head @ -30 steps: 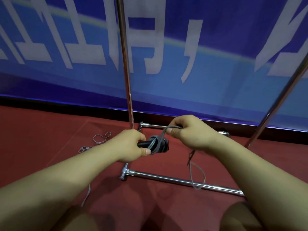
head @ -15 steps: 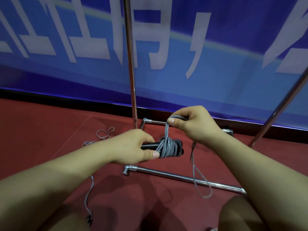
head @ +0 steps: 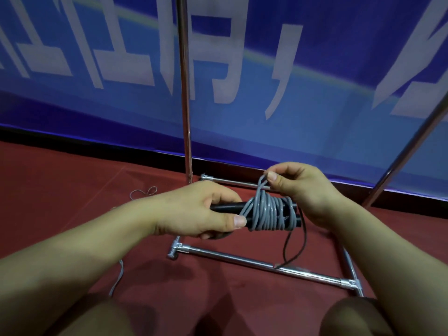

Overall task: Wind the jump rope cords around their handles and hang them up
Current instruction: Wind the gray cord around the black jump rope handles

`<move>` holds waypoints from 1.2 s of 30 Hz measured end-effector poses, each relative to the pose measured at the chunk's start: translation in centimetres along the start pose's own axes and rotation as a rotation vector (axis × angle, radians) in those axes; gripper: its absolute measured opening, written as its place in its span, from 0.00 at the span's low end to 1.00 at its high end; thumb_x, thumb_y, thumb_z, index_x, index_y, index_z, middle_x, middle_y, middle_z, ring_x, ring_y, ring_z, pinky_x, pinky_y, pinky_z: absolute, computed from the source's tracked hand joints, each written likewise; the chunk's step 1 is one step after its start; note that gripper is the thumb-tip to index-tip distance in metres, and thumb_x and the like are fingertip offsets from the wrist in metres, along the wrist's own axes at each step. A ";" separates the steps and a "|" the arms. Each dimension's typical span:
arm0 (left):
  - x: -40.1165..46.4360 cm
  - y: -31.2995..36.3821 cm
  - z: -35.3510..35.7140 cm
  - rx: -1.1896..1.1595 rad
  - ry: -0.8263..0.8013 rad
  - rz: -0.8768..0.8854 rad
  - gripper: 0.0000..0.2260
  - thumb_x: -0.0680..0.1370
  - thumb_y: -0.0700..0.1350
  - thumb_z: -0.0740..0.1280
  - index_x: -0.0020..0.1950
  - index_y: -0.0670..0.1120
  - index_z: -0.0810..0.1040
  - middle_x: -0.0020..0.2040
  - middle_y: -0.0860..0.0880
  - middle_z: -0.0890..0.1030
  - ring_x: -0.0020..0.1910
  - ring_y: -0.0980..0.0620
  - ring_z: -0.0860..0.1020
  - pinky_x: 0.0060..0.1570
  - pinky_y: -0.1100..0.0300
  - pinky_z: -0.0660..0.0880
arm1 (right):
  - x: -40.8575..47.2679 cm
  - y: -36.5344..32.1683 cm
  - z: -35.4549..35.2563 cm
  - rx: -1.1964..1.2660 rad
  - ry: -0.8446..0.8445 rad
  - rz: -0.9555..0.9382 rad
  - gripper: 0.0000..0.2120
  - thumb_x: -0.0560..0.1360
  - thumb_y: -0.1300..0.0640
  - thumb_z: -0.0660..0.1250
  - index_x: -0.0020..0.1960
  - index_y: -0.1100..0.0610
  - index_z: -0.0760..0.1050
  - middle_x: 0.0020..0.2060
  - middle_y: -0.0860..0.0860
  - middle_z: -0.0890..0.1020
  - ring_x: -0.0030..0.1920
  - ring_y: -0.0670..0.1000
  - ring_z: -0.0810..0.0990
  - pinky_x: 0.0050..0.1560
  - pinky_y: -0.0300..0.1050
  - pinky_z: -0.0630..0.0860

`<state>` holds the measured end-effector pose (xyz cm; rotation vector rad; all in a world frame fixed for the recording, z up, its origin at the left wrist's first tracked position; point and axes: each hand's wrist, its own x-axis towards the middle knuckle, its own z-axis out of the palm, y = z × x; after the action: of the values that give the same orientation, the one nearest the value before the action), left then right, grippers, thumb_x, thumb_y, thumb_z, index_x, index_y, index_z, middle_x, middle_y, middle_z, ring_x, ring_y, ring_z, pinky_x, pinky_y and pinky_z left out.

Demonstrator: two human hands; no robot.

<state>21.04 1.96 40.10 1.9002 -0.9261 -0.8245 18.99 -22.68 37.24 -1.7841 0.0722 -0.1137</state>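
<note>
My left hand [head: 203, 212] grips the black jump rope handles [head: 229, 206], held side by side and level in front of me. Grey cord [head: 269, 212] is wound in several turns around their right half. My right hand [head: 298, 187] pinches a strand of that cord just above the bundle, pulling it up. A thin dark loop [head: 294, 248] hangs down from the right end of the handles. Loose grey cord [head: 143, 192] lies on the red floor behind my left wrist, and another stretch of cord [head: 117, 278] trails under my left forearm.
A chrome rack stands right in front: an upright pole [head: 185, 98], a slanted pole [head: 407, 146] at right, and base bars [head: 257, 261] on the red carpet. A blue banner [head: 315, 117] with white characters covers the wall behind. My knees show at the bottom.
More cord turns now sit on the handles and the bundle is wider. The hanging grey slack on the right has shortened. My right hand stays above the handles with the cord pulled up.
</note>
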 end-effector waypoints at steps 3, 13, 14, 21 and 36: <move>0.0 0.3 0.4 -0.025 0.029 0.016 0.06 0.82 0.42 0.67 0.45 0.47 0.76 0.36 0.45 0.75 0.31 0.50 0.72 0.30 0.62 0.70 | 0.2 0.1 0.2 0.046 -0.043 -0.009 0.09 0.72 0.55 0.72 0.47 0.60 0.83 0.37 0.53 0.84 0.36 0.48 0.80 0.41 0.43 0.77; 1.1 -0.9 0.5 -0.168 0.463 0.062 0.08 0.81 0.40 0.68 0.42 0.46 0.77 0.33 0.50 0.77 0.28 0.56 0.74 0.27 0.65 0.71 | 1.1 0.4 4.5 -0.254 -0.109 0.070 0.15 0.80 0.62 0.65 0.34 0.56 0.76 0.22 0.45 0.76 0.22 0.41 0.69 0.24 0.33 0.65; 1.3 -1.1 0.4 -0.174 0.514 0.053 0.08 0.81 0.40 0.68 0.41 0.46 0.77 0.32 0.50 0.78 0.28 0.56 0.75 0.28 0.64 0.71 | 1.1 0.2 4.9 -0.270 -0.133 0.068 0.16 0.81 0.56 0.64 0.36 0.57 0.77 0.22 0.45 0.76 0.22 0.41 0.69 0.24 0.33 0.65; 2.2 -2.7 -0.9 -0.267 0.792 -0.062 0.07 0.80 0.40 0.68 0.42 0.43 0.78 0.32 0.48 0.79 0.25 0.57 0.74 0.26 0.65 0.71 | 0.5 -0.6 5.4 -0.434 -0.277 0.040 0.12 0.82 0.49 0.61 0.53 0.55 0.81 0.29 0.46 0.77 0.26 0.42 0.70 0.29 0.35 0.68; 2.1 -5.7 -2.4 -0.142 0.677 -0.383 0.04 0.78 0.39 0.71 0.45 0.43 0.78 0.31 0.48 0.79 0.24 0.56 0.74 0.25 0.63 0.68 | -1.0 -3.7 4.9 -0.783 -0.158 -0.264 0.06 0.80 0.50 0.65 0.50 0.49 0.80 0.40 0.46 0.82 0.43 0.46 0.79 0.44 0.41 0.74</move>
<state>25.69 3.31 35.66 2.0506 -0.0906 -0.3817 18.47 -16.98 39.75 -2.5732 -0.2692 -0.1454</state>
